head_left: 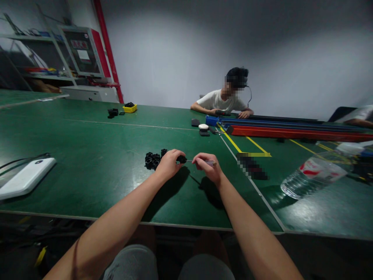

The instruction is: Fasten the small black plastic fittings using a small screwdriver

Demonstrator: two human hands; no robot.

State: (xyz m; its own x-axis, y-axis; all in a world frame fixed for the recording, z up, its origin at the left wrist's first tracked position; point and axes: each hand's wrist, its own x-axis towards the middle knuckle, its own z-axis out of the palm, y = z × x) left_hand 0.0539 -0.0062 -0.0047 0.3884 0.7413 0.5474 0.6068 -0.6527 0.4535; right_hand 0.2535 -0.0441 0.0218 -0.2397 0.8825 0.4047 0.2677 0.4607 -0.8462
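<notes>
My left hand [170,162] is closed on a small black part [182,159], held just above the green table. In my right hand [207,163] is a slim pen-like tool [212,163] with a thin metal shaft, gripped between thumb and fingers. The shaft points left and its end meets the black part or lies very close to it; the exact tip is hidden. Several similar black plastic parts [152,160] sit in a cluster on the table, just left of my left hand.
A white power bank-like block [27,178] with cables lies at the left. A water bottle [310,177] lies tilted at the right. Long red [291,133] and blue profiles stretch across the far right. A small yellow bin [129,108] stands far left. Opposite sits a person [225,99].
</notes>
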